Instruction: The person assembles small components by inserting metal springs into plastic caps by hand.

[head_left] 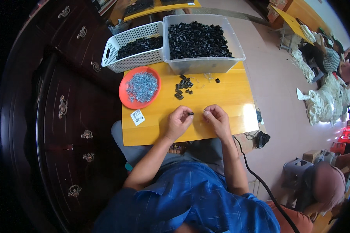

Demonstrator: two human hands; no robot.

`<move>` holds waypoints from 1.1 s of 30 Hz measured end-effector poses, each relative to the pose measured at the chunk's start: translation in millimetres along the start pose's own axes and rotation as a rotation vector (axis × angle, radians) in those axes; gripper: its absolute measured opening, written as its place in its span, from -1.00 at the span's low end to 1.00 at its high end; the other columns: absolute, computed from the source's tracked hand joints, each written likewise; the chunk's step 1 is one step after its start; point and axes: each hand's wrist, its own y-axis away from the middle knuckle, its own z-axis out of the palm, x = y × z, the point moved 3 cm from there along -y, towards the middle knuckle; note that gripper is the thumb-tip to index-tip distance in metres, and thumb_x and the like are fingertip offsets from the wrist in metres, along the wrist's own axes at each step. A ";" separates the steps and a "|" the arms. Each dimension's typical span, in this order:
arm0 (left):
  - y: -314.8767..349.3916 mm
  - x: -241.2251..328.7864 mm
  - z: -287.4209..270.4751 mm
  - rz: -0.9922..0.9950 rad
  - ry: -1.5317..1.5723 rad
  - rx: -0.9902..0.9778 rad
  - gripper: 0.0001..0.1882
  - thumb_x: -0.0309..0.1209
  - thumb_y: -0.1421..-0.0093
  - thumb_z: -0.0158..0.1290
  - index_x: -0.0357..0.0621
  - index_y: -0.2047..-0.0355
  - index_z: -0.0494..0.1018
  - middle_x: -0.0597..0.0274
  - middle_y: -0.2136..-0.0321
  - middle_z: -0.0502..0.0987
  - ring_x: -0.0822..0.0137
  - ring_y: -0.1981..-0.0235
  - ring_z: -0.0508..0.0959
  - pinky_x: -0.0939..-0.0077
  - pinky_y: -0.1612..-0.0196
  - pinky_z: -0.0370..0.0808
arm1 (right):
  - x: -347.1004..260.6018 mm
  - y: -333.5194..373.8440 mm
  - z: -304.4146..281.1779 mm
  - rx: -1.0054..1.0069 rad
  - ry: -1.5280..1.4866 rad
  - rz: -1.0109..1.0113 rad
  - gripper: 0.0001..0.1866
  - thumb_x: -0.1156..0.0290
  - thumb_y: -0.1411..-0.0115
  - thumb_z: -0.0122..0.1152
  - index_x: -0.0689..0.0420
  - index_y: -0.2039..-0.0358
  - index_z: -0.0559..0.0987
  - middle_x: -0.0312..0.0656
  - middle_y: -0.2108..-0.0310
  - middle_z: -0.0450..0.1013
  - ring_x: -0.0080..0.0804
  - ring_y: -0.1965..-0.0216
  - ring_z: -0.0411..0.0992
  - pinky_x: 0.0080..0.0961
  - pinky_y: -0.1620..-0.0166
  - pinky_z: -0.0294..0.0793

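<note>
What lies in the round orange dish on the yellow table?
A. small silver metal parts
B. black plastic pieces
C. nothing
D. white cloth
A: the orange dish holds a heap of small silver metal parts; the black pieces are in the clear bin and white basket.

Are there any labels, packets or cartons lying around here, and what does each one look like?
Small label card: on the yellow table, near its left edge below the orange plate; white, roughly square, with dark print.
Cardboard carton: on the floor at the right, beside a grey stool; small, brown, box-shaped.
No screens or signs are visible.
</note>
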 end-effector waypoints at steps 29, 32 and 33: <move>-2.2 6.6 0.5 0.171 -0.143 -0.027 -0.81 -0.66 -0.09 0.15 -0.32 0.24 0.53 0.26 0.40 0.55 0.53 0.42 0.54 0.64 0.35 0.49 | -5.5 0.3 18.3 -0.020 0.367 -0.086 -0.92 0.52 -0.20 0.29 0.25 0.32 0.61 -0.25 0.45 0.52 -0.60 0.41 0.47 -0.61 0.30 0.48; -0.8 3.2 0.9 0.119 -0.119 -0.017 -0.83 -0.64 -0.11 0.18 -0.29 0.27 0.52 0.29 0.43 0.55 0.55 0.43 0.54 0.64 0.36 0.50 | -8.1 -0.4 17.3 -0.023 0.376 -0.085 -0.92 0.51 -0.18 0.31 0.25 0.34 0.61 -0.24 0.47 0.53 -0.59 0.43 0.48 -0.60 0.33 0.49; -0.3 1.0 1.1 0.071 -0.098 -0.017 -0.84 -0.64 -0.11 0.19 -0.27 0.28 0.52 0.31 0.45 0.56 0.56 0.44 0.55 0.63 0.36 0.51 | -10.1 -0.8 16.0 -0.035 0.413 -0.096 -0.92 0.51 -0.17 0.31 0.25 0.34 0.61 -0.25 0.47 0.53 -0.59 0.43 0.48 -0.60 0.33 0.49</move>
